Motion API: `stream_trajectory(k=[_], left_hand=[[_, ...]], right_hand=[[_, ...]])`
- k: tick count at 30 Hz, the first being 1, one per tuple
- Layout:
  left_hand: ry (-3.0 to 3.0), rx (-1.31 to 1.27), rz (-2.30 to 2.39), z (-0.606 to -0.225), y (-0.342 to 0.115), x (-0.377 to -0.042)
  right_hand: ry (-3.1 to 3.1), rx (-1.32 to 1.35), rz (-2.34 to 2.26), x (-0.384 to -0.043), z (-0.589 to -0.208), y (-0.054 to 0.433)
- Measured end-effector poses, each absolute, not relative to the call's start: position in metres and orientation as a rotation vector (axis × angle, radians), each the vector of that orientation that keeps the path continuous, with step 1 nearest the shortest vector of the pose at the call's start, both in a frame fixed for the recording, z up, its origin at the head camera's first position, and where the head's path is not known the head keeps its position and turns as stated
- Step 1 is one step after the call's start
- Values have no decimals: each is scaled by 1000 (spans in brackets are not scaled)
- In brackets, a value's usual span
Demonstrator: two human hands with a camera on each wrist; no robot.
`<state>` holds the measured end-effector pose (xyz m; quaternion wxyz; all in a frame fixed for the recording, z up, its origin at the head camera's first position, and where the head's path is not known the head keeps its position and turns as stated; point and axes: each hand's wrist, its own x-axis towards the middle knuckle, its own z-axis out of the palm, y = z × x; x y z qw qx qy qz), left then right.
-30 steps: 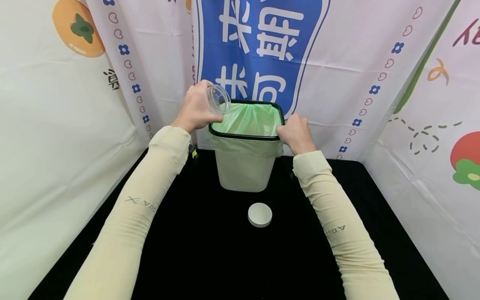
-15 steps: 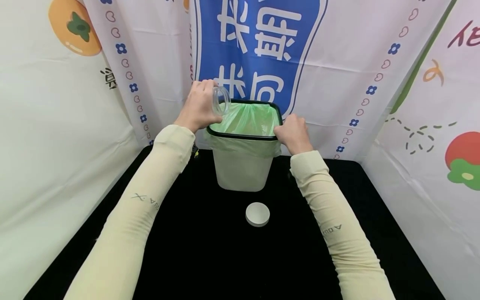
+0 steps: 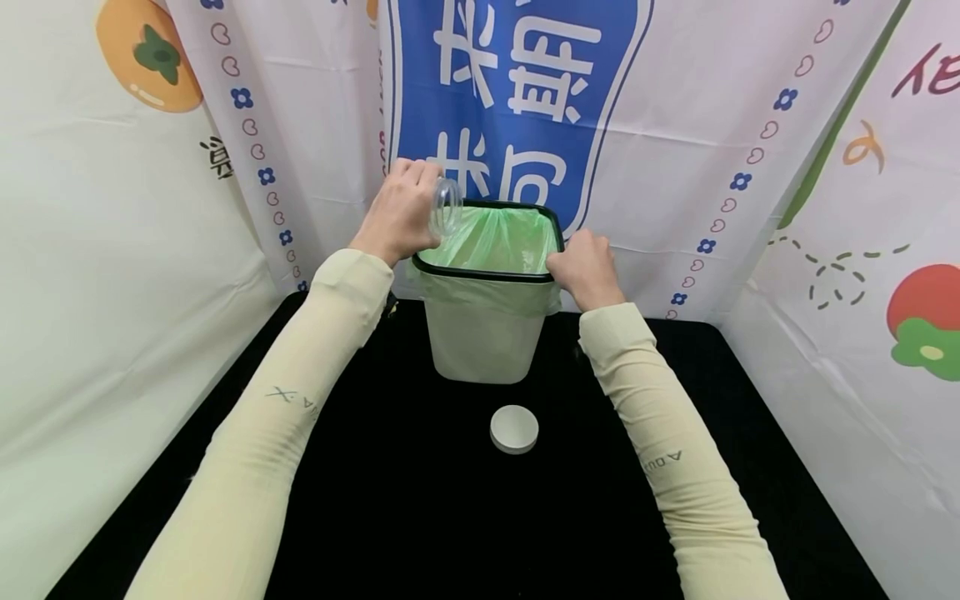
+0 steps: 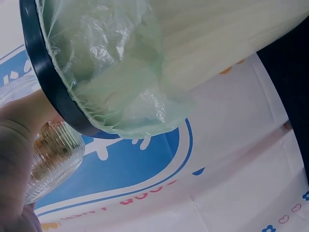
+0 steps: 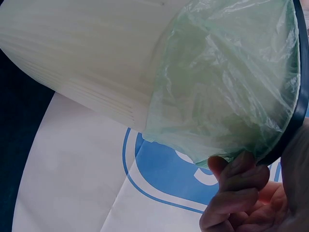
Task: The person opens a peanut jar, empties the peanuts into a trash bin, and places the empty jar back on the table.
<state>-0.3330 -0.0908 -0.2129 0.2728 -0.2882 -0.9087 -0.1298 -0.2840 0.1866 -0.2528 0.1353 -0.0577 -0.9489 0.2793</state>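
Observation:
My left hand [image 3: 399, 213] holds a clear glass jar [image 3: 447, 208] on its side over the left part of a trash bin [image 3: 486, 346], its mouth towards the bin. Brown crumbly lumps [image 4: 49, 150] show inside the jar in the left wrist view. The bin stands upright, with a black rim ring [image 3: 487, 275] and a green bag [image 3: 501, 237] folded over its edge. At the right side, my right hand [image 3: 588, 268] grips the rim; in the right wrist view its curled fingers [image 5: 236, 183] touch the bag's edge. The bin's bottom inside is hidden.
A white round lid [image 3: 514, 429] lies on the black tabletop [image 3: 450, 517] in front of the bin. Printed white cloth [image 3: 660, 150] hangs close behind the bin and along both sides. A small dark item with a yellow spot [image 3: 391, 305] sits near the left wrist.
The left hand has turned the jar further over, so its mouth faces more to the right and down into the bin. The right hand stays on the rim. The view shifted slightly.

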Motion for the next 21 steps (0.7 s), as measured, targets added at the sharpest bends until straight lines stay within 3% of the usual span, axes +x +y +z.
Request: stream_trajectory(k=[21], left_hand=[[-2247,-864,0,-208,-84,-333]], right_hand=[[-2746,-164,782,-281,-253,186]])
